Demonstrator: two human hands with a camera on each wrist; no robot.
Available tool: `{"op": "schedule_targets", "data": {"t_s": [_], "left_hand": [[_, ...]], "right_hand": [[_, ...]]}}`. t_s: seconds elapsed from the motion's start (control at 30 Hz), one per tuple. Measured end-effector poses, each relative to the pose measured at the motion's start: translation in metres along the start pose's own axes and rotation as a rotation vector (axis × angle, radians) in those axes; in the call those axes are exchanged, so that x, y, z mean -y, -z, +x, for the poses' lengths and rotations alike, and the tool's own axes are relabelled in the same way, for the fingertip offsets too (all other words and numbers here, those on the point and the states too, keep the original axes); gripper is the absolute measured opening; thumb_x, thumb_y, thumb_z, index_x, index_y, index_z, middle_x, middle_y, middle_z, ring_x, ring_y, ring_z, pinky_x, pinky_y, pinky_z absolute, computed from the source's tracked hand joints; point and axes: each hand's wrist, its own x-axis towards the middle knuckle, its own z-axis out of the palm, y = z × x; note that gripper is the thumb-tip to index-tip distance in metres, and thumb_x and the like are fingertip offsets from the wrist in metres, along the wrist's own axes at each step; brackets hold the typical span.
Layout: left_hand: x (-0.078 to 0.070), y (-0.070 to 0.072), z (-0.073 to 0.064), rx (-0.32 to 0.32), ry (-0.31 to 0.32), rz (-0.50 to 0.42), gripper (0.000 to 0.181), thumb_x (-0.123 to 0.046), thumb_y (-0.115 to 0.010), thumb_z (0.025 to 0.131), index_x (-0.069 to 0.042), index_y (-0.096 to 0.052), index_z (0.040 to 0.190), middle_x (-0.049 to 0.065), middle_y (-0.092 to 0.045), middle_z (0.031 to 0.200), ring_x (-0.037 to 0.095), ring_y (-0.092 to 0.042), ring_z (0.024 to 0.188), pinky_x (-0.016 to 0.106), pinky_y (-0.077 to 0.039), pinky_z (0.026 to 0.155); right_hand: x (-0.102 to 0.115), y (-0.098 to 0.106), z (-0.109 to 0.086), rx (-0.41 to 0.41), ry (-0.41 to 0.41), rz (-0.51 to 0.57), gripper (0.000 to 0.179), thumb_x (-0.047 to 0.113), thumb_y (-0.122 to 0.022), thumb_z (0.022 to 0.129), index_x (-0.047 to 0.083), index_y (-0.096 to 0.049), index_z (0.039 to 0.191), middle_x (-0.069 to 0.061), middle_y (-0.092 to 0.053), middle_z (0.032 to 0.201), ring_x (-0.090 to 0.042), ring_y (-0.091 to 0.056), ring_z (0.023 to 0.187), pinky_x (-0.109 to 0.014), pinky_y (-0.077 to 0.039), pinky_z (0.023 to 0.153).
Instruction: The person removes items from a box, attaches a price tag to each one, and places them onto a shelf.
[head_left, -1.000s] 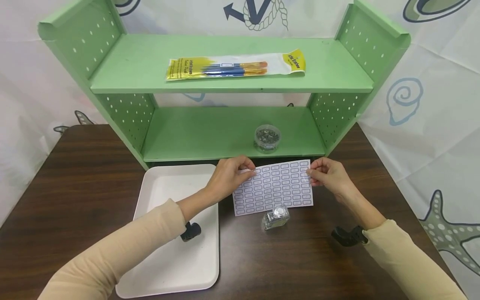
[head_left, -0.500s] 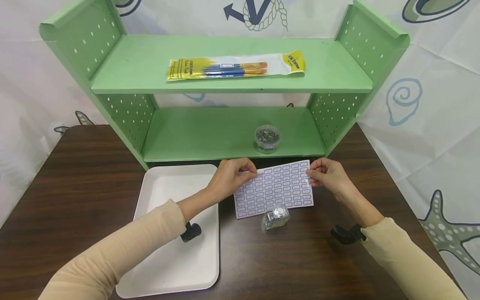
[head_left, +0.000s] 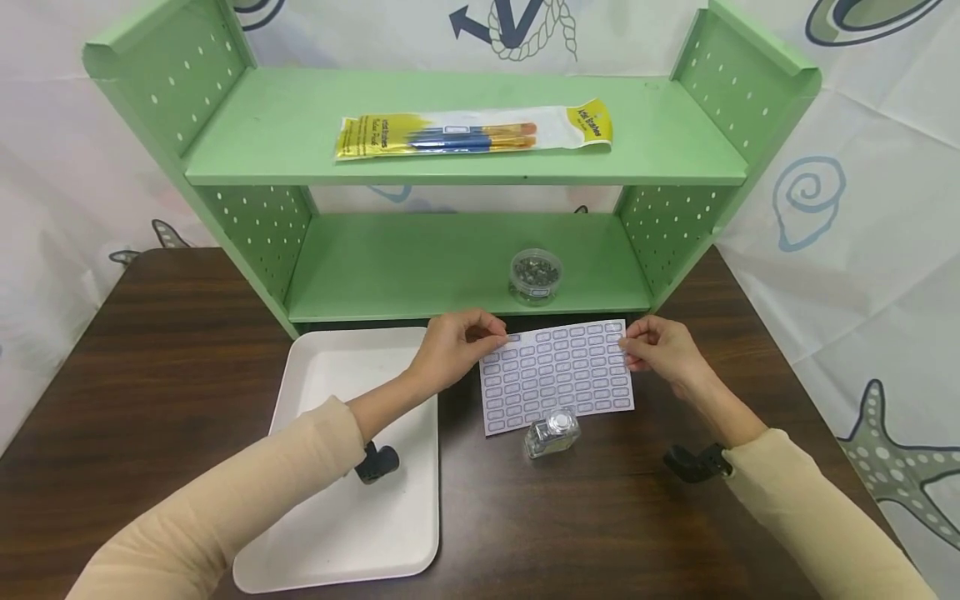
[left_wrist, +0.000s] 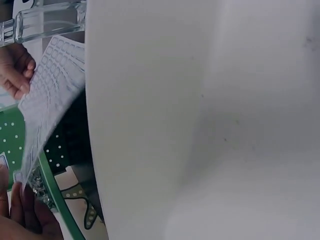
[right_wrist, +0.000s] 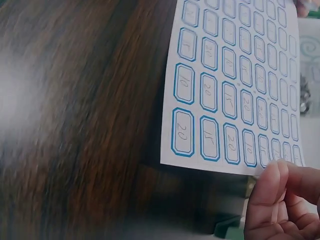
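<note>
A white sheet of blue-framed price labels (head_left: 558,375), handwritten with numbers such as 10, 15 and 20, is held up at a slant over the table. My right hand (head_left: 663,350) pinches its right edge between thumb and fingers; the right wrist view shows this grip (right_wrist: 280,200) close up. At the upper left corner, my left hand (head_left: 457,350) pinches a small label (head_left: 513,338) that stands out of line with the top row, beside a bare spot. In front of the sheet's lower edge stands a small glass bottle (head_left: 551,435) with a shiny cap.
Behind the sheet is a green two-tier shelf (head_left: 405,258). A round clear tub of small metal pieces (head_left: 535,277) sits on its lower board, a packet of paintbrushes (head_left: 472,133) on the upper. A white tray (head_left: 352,550) lies under my left forearm.
The sheet has shifted slightly right with my right hand, while my left hand has drawn a little left. A label now shows displaced at the left fingertips.
</note>
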Motion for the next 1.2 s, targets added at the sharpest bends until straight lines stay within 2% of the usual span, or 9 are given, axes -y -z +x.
{"op": "schedule_targets", "data": {"t_s": [0.13,0.3,0.37,0.5,0.67,0.8,0.97,1.1,1.2], "left_hand": [[-0.001,0.006,-0.002,-0.028,0.015,0.015,0.007,-0.011,-0.07,0.084,-0.005,-0.069,0.087,0.006,-0.07,0.086,0.014,-0.063,0.073,0.022,-0.051,0.064],[-0.001,0.012,-0.006,-0.019,0.023,0.038,0.007,-0.013,-0.069,0.085,-0.006,-0.068,0.087,0.004,-0.069,0.08,0.012,-0.057,0.067,0.021,-0.046,0.058],[-0.001,0.013,-0.008,-0.007,0.034,0.033,0.007,-0.012,-0.069,0.085,-0.006,-0.068,0.087,0.004,-0.068,0.079,0.012,-0.056,0.066,0.02,-0.046,0.058],[-0.001,0.013,-0.014,0.035,0.099,-0.005,0.006,-0.011,-0.069,0.085,-0.006,-0.068,0.087,0.004,-0.068,0.077,0.01,-0.057,0.066,0.02,-0.046,0.058],[-0.006,0.013,-0.024,0.102,0.158,-0.032,0.005,-0.01,-0.069,0.084,-0.007,-0.067,0.088,0.002,-0.068,0.078,0.01,-0.059,0.067,0.02,-0.048,0.059],[-0.012,0.01,-0.031,0.136,0.174,-0.06,0.005,-0.009,-0.069,0.083,-0.006,-0.067,0.086,0.002,-0.067,0.076,0.01,-0.058,0.066,0.02,-0.047,0.059],[-0.023,0.004,-0.035,0.162,0.165,-0.104,0.007,-0.01,-0.071,0.082,-0.005,-0.067,0.085,0.002,-0.067,0.073,0.008,-0.057,0.063,0.02,-0.046,0.056],[-0.035,-0.003,-0.036,0.176,0.125,-0.134,0.007,-0.009,-0.071,0.081,-0.005,-0.068,0.085,0.003,-0.068,0.073,0.007,-0.058,0.062,0.02,-0.048,0.057],[-0.044,-0.008,-0.037,0.173,0.078,-0.128,0.006,-0.009,-0.072,0.08,-0.005,-0.069,0.084,0.004,-0.069,0.074,0.006,-0.06,0.062,0.021,-0.05,0.059]], "right_hand": [[-0.006,0.004,0.003,-0.011,-0.009,-0.004,0.019,-0.003,-0.056,0.089,-0.015,-0.046,0.101,0.004,-0.056,0.068,-0.002,-0.057,0.058,-0.019,-0.053,0.057],[-0.012,0.008,0.006,-0.014,-0.035,-0.014,0.02,-0.004,-0.054,0.09,-0.017,-0.045,0.103,0.003,-0.056,0.068,-0.002,-0.057,0.058,-0.018,-0.053,0.058],[-0.014,0.009,0.007,-0.012,-0.047,-0.014,0.021,-0.004,-0.054,0.09,-0.017,-0.045,0.103,0.003,-0.056,0.068,-0.002,-0.057,0.057,-0.018,-0.053,0.058],[-0.017,0.01,0.009,-0.008,-0.053,-0.018,0.024,-0.003,-0.054,0.091,-0.019,-0.045,0.106,0.003,-0.056,0.069,-0.001,-0.057,0.058,-0.018,-0.053,0.058],[-0.02,0.011,0.008,-0.025,-0.023,-0.035,0.026,-0.002,-0.054,0.092,-0.02,-0.046,0.109,0.0,-0.059,0.074,-0.002,-0.059,0.06,-0.019,-0.054,0.06],[-0.016,0.007,-0.001,-0.085,0.071,-0.094,0.022,-0.001,-0.055,0.091,-0.017,-0.05,0.106,-0.007,-0.06,0.079,-0.002,-0.059,0.061,-0.021,-0.055,0.059],[0.01,-0.014,-0.025,-0.109,0.294,-0.186,0.012,0.0,-0.059,0.09,-0.009,-0.059,0.097,-0.015,-0.059,0.08,-0.008,-0.059,0.061,-0.024,-0.054,0.058],[0.031,-0.038,-0.048,-0.08,0.471,-0.227,0.005,-0.001,-0.065,0.085,-0.001,-0.064,0.09,-0.009,-0.062,0.075,-0.008,-0.055,0.06,-0.02,-0.048,0.053],[0.04,-0.052,-0.062,-0.062,0.545,-0.237,0.008,-0.002,-0.069,0.082,0.003,-0.066,0.087,-0.004,-0.064,0.076,-0.004,-0.053,0.063,-0.019,-0.046,0.054]]}}
